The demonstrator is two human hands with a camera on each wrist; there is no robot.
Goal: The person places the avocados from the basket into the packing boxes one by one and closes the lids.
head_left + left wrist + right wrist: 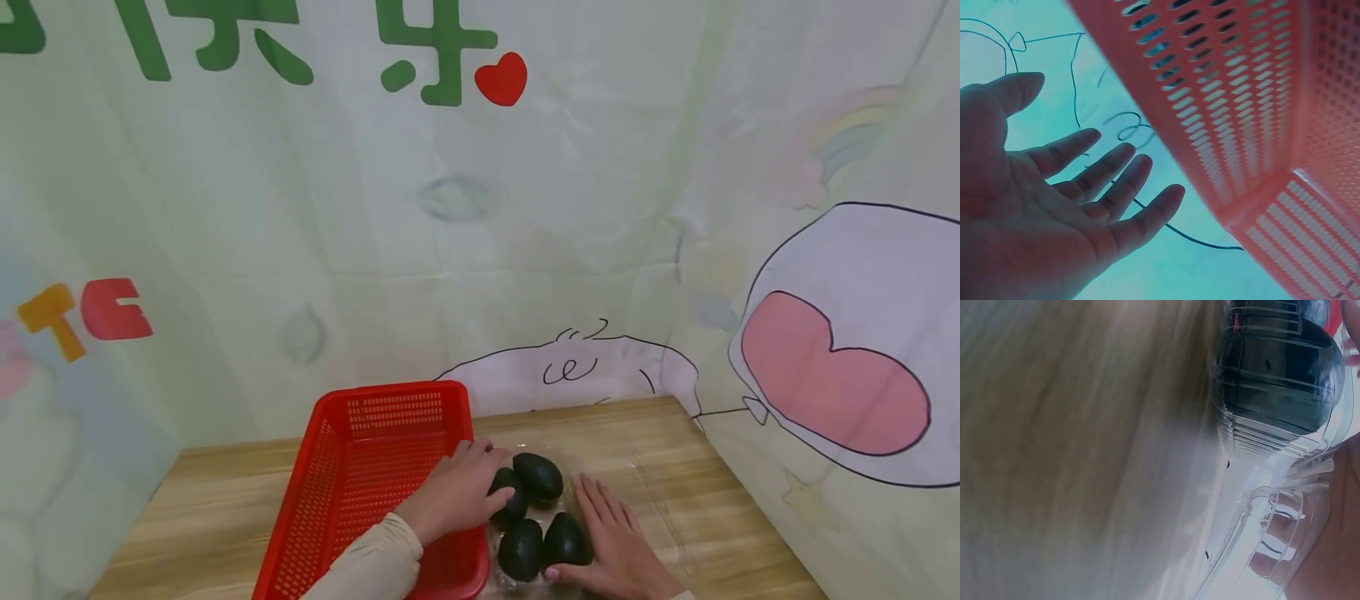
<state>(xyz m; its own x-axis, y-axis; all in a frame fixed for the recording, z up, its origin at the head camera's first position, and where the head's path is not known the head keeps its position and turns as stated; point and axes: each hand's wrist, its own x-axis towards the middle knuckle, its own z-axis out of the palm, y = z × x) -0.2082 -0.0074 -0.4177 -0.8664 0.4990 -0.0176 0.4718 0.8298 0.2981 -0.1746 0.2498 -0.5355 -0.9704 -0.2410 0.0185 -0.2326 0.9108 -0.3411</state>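
Observation:
Several dark green avocados (pixel 537 477) sit in a clear plastic clamshell box (pixel 1254 440). The box stands just right of a red basket (pixel 352 500). My left hand (pixel 459 492) reaches across the basket's right rim, with its fingertips over the left side of the avocados. In the left wrist view its fingers (pixel 1138 219) are loosely spread, with nothing in the palm. My right hand (pixel 618 542) lies along the box's right side, fingers straight and thumb close to the front right avocado (pixel 566 540). Through the clear lid (pixel 1272 537), right-hand fingers show in the right wrist view.
The wooden table (pixel 225 492) extends on both sides of the basket and box. A printed cloth (pixel 420 275) with letters, hearts and a balloon drawing hangs behind and beside the table. The slotted basket wall (pixel 1222 94) rises next to my left hand.

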